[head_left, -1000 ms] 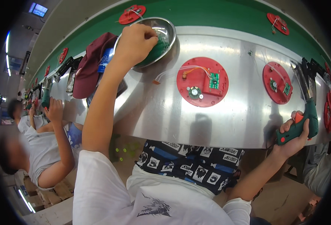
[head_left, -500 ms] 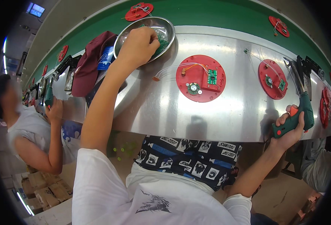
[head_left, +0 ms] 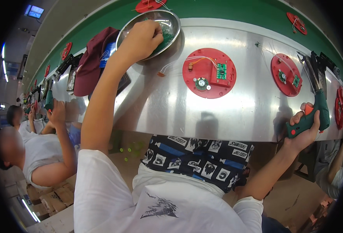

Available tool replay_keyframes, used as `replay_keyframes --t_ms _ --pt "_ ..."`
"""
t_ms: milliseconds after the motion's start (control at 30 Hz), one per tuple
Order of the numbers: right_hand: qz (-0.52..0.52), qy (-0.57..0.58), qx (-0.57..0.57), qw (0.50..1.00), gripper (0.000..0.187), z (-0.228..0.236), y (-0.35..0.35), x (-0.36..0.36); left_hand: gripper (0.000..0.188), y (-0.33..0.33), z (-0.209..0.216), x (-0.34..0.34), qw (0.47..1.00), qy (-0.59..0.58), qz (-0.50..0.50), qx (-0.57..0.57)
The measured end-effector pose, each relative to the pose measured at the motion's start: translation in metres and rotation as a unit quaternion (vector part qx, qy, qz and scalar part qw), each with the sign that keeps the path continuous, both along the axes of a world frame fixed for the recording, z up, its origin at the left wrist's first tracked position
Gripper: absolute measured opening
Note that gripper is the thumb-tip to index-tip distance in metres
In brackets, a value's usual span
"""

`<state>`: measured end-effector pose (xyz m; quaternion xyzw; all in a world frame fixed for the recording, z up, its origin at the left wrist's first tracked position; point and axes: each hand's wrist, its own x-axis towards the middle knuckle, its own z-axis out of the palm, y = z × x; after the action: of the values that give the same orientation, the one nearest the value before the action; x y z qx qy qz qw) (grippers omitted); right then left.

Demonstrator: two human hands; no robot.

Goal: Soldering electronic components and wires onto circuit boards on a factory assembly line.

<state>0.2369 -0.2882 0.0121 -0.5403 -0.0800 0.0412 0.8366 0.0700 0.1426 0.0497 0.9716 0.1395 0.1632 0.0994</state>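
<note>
My left hand (head_left: 142, 40) reaches into a shiny metal bowl (head_left: 174, 22) at the upper left of the bench. Its fingers are pinched together over small green circuit boards (head_left: 166, 38) in the bowl; what they grip is hidden. At the right, my right hand (head_left: 305, 128) is wrapped around a dark green pistol-grip tool (head_left: 322, 106) with an orange trigger, its front end pointing away from me. Between my hands a round red plastic piece (head_left: 196, 72) lies on the metal, carrying a green board, a round part and wires with a small connector.
A second red piece (head_left: 282, 83) with wires lies near the tool. A maroon cap (head_left: 88, 72) sits left of the bowl. Along the back runs a green strip (head_left: 218, 11) bearing more red pieces. At the left, a person (head_left: 47, 163) holds a similar green tool (head_left: 49, 100).
The view has shifted slightly, so the bench items sit a little higher. My left hand stays in the bowl, and my right still grips the tool. More of the co-workers at the left shows.
</note>
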Motion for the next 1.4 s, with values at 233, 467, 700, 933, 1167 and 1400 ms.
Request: replay_keyframes --t_ms 233,467,700,933,1167,1400 --pt "-0.005 0.026 0.013 1.000 0.036 0.006 0.008 -0.003 0.020 0.018 0.019 -0.005 0.964 -0.158 0.030 -0.213" --pt "0.029 -0.039 -0.004 0.999 0.037 0.007 -0.006 -0.024 0.009 -0.020 0.040 -0.010 0.885 -0.185 -0.036 -0.426" --pt "0.081 -0.097 -0.022 0.992 0.047 0.009 0.003 -0.035 0.012 -0.085 0.046 -0.022 0.940 -0.190 -0.047 -0.281" --pt "0.158 -0.169 -0.155 0.960 0.067 0.003 0.012 -0.078 0.006 -0.133 -0.021 -0.005 0.964 -0.182 -0.132 -0.144" --pt "0.171 -0.146 -0.191 0.956 0.057 0.005 0.012 -0.098 0.006 -0.145 -0.041 -0.008 0.965 -0.221 -0.104 -0.097" --pt "0.193 -0.124 -0.185 0.956 0.049 0.010 0.022 -0.094 0.008 -0.143 -0.045 -0.007 0.961 -0.242 -0.110 -0.079"
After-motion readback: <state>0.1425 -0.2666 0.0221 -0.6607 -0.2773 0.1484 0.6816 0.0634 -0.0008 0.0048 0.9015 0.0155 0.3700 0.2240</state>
